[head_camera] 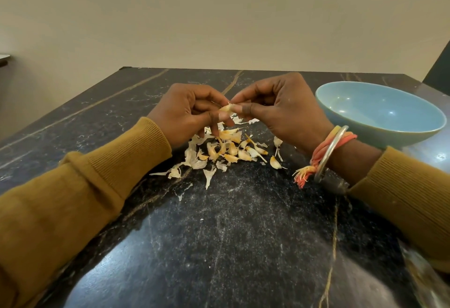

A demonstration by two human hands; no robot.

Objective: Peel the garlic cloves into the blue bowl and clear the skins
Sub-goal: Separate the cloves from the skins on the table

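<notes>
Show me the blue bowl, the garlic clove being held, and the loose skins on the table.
blue bowl (365, 105), head view, bare inner wall.
garlic clove (226, 108), head view, its pale middle.
loose skins (196, 161), head view, a white skin at the pile's left.

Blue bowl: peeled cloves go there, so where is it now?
In the head view the blue bowl sits at the right of the dark table, just beyond the right hand and right of the garlic pile.
</notes>
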